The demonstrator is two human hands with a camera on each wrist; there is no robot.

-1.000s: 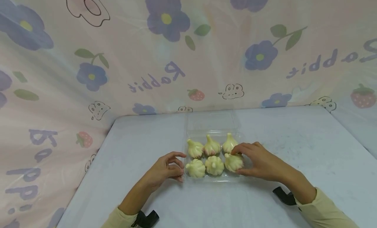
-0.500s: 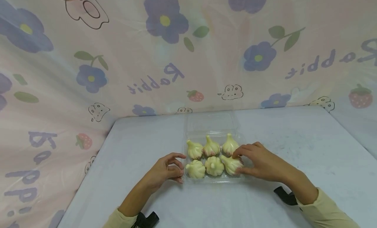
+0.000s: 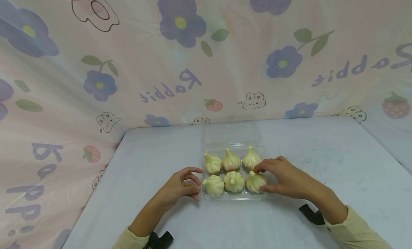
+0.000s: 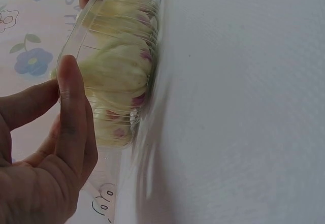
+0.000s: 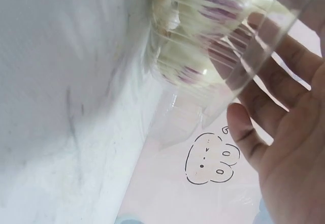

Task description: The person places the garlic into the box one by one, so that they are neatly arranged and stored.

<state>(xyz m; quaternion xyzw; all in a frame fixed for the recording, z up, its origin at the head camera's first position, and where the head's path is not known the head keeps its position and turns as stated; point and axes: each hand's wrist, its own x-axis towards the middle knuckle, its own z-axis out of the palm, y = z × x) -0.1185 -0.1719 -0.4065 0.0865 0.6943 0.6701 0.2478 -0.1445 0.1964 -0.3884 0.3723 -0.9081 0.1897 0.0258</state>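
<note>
A clear plastic clamshell box (image 3: 239,197) lies on the white table with its lid laid back behind it. Several garlic bulbs fill it in two rows. My right hand (image 3: 286,177) reaches over the box's right side, thumb and index finger around the front right garlic bulb (image 3: 254,182), whose stem points up. Through the box wall, fingers (image 5: 277,54) show beside purple-streaked bulbs in the right wrist view. At the left rim, my left hand (image 3: 180,184) holds the box edge between thumb and fingertips (image 4: 70,74), seen up close in the left wrist view.
The open lid (image 3: 231,133) reaches close to the back edge of the table (image 3: 154,152). Behind and to the left hangs a curtain (image 3: 225,63) printed with flowers and rabbits. A black device (image 3: 311,214) sits at the right wrist, another black device (image 3: 161,239) at the left.
The front right garlic bulb has turned: its stem leaned left half a second ago and now stands up. My right fingers stay around it, while the left hand keeps its place.
</note>
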